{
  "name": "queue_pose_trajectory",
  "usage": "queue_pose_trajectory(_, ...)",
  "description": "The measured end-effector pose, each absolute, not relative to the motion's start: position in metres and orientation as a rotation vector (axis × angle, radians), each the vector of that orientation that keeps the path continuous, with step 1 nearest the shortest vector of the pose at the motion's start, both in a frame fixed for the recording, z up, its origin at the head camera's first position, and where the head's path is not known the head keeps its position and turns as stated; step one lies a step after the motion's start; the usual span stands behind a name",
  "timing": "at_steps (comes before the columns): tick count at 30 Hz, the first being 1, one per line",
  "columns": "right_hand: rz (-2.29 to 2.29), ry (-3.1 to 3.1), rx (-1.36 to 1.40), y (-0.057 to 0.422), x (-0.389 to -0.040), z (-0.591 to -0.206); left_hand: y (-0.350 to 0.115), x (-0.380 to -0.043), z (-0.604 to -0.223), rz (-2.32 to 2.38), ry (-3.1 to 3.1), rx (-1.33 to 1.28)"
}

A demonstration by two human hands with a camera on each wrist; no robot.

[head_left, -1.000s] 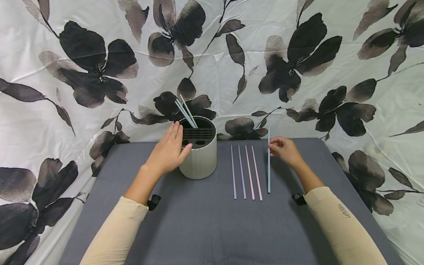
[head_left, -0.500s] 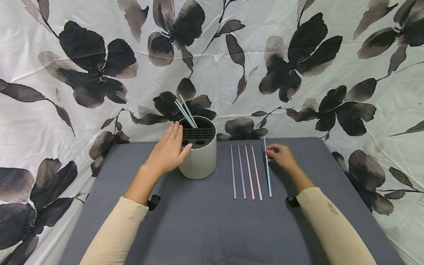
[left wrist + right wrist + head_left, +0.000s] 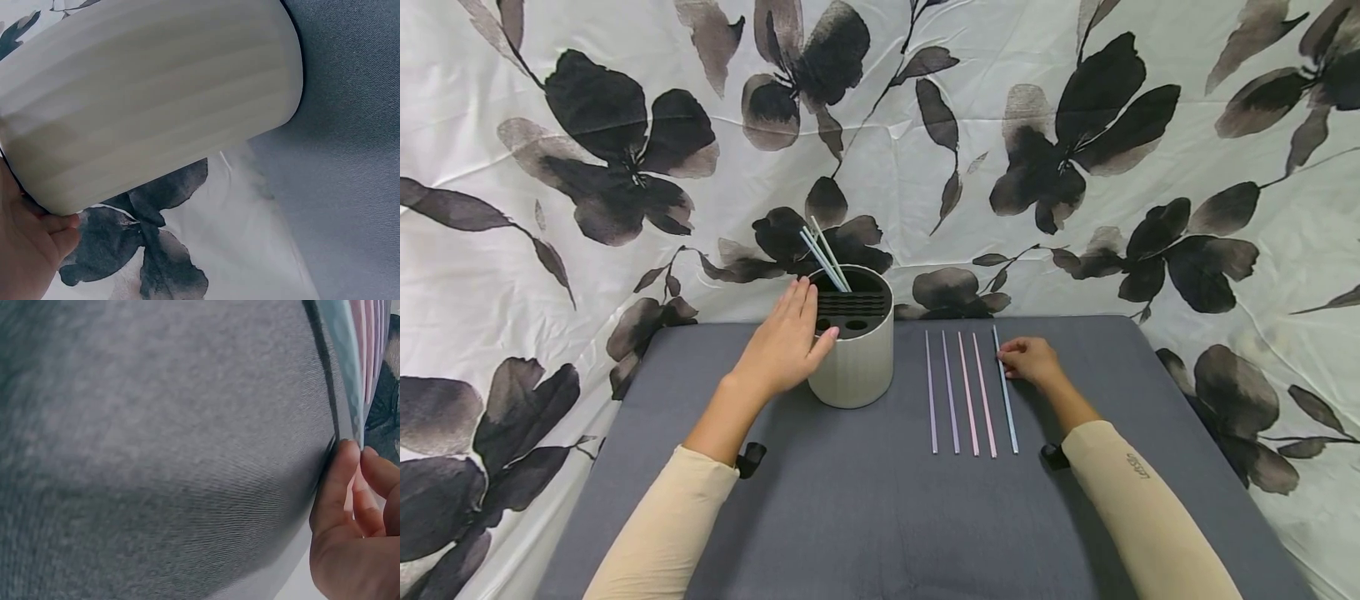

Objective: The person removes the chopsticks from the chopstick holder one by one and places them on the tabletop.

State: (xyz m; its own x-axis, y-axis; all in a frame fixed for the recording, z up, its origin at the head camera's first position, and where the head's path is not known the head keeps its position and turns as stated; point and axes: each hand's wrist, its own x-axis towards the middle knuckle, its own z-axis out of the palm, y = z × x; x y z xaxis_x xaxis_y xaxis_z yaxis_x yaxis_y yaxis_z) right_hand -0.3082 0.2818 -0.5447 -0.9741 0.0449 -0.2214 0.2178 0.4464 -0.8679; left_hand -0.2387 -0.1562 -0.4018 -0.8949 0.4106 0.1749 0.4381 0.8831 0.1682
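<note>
A grey table [image 3: 880,517] lies under both hands, one floral cloth [image 3: 977,200] hanging beyond them; the right hand [image 3: 1032,362] pinches one blue stick [image 3: 1008,408], two pink sticks [image 3: 967,392] and two purple sticks [image 3: 930,392] to its left; the left hand [image 3: 782,346], fingers straight, touches one white holder [image 3: 857,375] at its right, three pale sticks [image 3: 827,263] inside.

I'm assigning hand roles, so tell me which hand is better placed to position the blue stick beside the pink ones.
Probably the right hand: it pinches the blue stick toward its far end. The left hand touches the holder, well away from that stick.
</note>
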Motion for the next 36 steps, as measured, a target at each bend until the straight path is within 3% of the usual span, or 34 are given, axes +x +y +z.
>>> queue_pose_trajectory(36,-1.228,2.856,0.122,0.271,-0.281,-0.528,-0.162,-0.230,-0.401,-0.307,-2.906,-0.718)
